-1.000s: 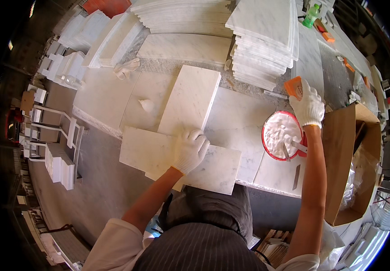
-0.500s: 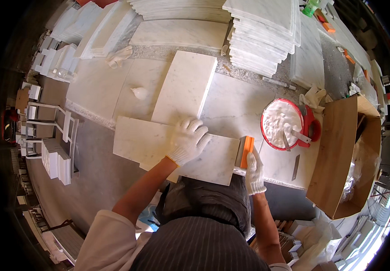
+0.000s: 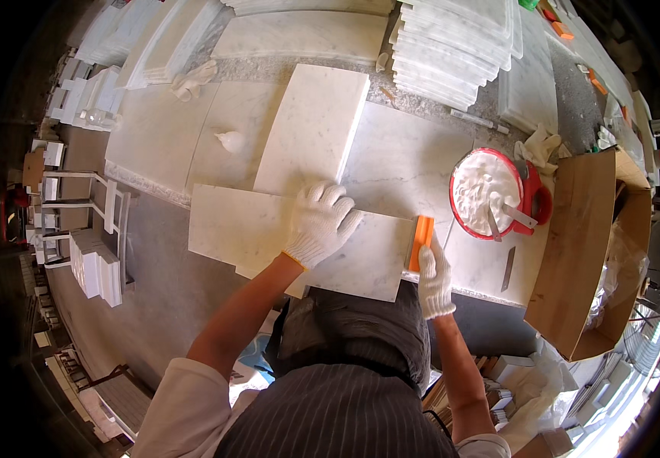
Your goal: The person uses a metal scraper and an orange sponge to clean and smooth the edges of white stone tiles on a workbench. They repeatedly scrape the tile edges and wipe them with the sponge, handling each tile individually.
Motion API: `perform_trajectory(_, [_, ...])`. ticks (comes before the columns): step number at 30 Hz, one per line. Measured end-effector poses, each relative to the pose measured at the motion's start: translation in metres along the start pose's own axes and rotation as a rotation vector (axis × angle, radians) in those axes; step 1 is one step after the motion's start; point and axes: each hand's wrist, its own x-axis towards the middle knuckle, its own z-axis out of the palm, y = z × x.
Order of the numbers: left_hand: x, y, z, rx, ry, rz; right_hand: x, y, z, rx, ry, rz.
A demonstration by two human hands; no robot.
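Observation:
A white grey-veined marble slab (image 3: 372,256) lies crosswise at the table's near edge. My left hand (image 3: 321,221), in a white knit glove, rests flat on its top with the fingers apart. At the slab's right end my right hand (image 3: 436,284), gloved alike, grips an orange-backed block (image 3: 422,243) with a grey face turned toward the slab's edge. Whether the face touches the edge is hard to make out. Another marble slab (image 3: 311,126) runs away from me, its near end meeting the crosswise slab.
To the right sits a red-rimmed tub (image 3: 456,204) of white paste with putty knives (image 3: 521,217) in it. Beside it are a flat metal blade (image 3: 508,269) and a cardboard box (image 3: 574,252). Marble stacks (image 3: 452,61) stand behind; a white lump (image 3: 230,141) and cloth gloves (image 3: 194,80) lie leftward.
The whole view has shifted slightly, so the table sits higher in the picture. The orange block has turned a little, showing less of its grey face. My left hand stays on the slab.

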Motion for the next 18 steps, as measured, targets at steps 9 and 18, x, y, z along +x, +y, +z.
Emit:
perform_trajectory(9, [-0.002,0.004,0.001,-0.019,-0.015,-0.02,-0.004,-0.005,0.002,-0.126,0.07,-0.041])
perform_trajectory(18, [0.001,0.007,-0.004,0.006,-0.073,-0.037,0.008,-0.016,0.011,-0.394,0.252,-0.049])
